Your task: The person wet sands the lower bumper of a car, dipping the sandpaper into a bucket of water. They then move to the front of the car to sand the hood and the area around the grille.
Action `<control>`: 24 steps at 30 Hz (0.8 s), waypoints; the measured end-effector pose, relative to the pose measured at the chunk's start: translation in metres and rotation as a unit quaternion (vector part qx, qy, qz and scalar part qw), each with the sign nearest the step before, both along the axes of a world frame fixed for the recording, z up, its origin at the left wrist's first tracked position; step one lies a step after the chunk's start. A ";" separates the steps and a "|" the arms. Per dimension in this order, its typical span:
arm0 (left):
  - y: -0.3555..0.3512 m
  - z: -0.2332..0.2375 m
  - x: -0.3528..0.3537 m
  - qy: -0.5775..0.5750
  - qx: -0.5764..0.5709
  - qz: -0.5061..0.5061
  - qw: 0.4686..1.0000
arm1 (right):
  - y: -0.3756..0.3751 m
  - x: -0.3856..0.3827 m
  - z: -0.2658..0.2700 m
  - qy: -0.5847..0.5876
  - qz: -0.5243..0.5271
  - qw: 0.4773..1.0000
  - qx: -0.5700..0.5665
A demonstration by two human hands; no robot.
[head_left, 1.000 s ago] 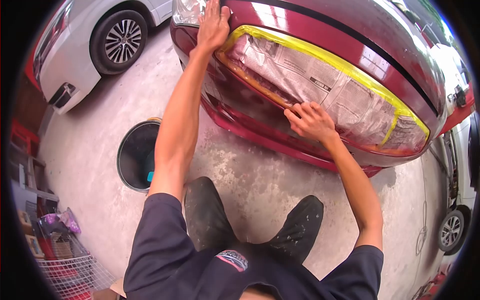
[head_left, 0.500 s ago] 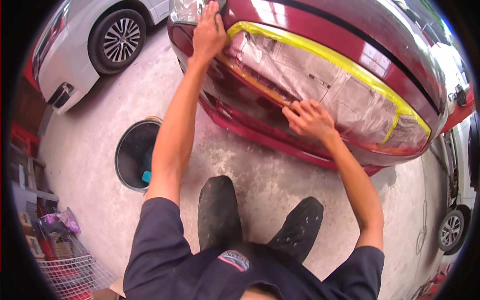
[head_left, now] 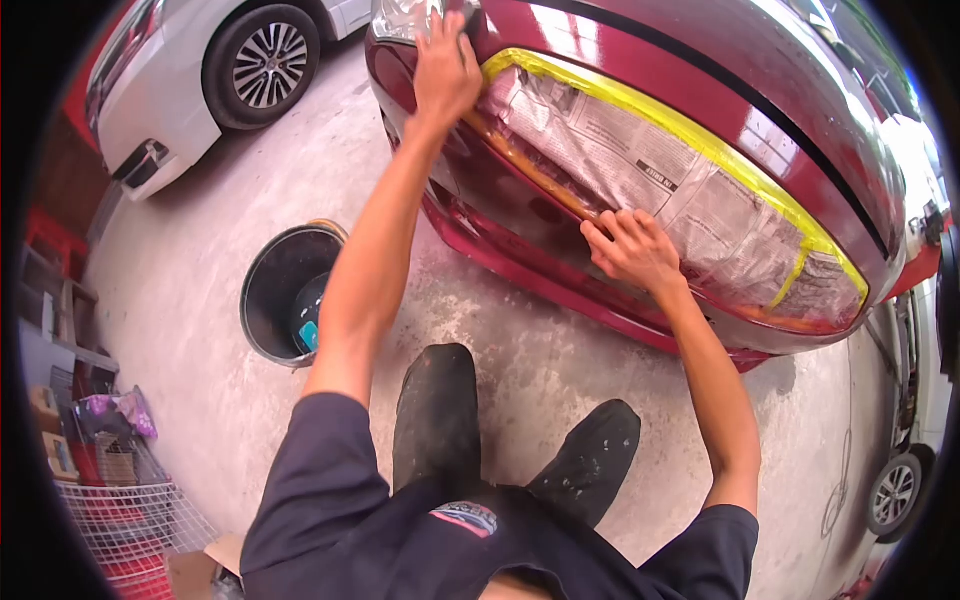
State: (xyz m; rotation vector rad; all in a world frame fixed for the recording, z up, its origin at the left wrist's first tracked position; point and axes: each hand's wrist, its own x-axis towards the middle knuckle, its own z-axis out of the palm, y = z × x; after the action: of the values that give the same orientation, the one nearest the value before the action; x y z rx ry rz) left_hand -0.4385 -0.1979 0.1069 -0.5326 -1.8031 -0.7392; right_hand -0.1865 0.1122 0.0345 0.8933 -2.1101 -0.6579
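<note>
Newspaper (head_left: 600, 130) lies on the bumper (head_left: 530, 228), tape (head_left: 700, 147) along its upper edge. The left hand (head_left: 445, 82) is at the bumper's left end, the right hand (head_left: 637, 247) at its middle. Left of the bumper are a bucket (head_left: 268, 285) and a car (head_left: 180, 85); right of it, another car's wheel (head_left: 893, 494).

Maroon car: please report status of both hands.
Left hand at headlight. Right hand at newspaper, lower edge. Yellow tape along top. Black bucket on floor.
</note>
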 end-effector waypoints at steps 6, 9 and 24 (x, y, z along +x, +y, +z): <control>0.001 0.022 -0.013 -0.080 0.046 0.002 0.996 | 0.002 -0.003 -0.003 0.000 -0.003 1.000 0.004; 0.008 -0.012 0.019 -0.056 0.074 -0.065 0.994 | 0.001 0.000 -0.003 -0.007 -0.007 1.000 0.009; -0.005 0.029 -0.004 -0.080 0.047 0.009 0.996 | -0.001 -0.001 -0.003 0.005 -0.021 1.000 0.008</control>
State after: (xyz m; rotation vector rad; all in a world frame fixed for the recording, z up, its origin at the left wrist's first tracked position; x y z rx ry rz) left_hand -0.4424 -0.2025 0.1363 -0.4045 -1.9071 -0.8694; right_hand -0.1879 0.1116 0.0312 0.8549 -2.1233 -0.7002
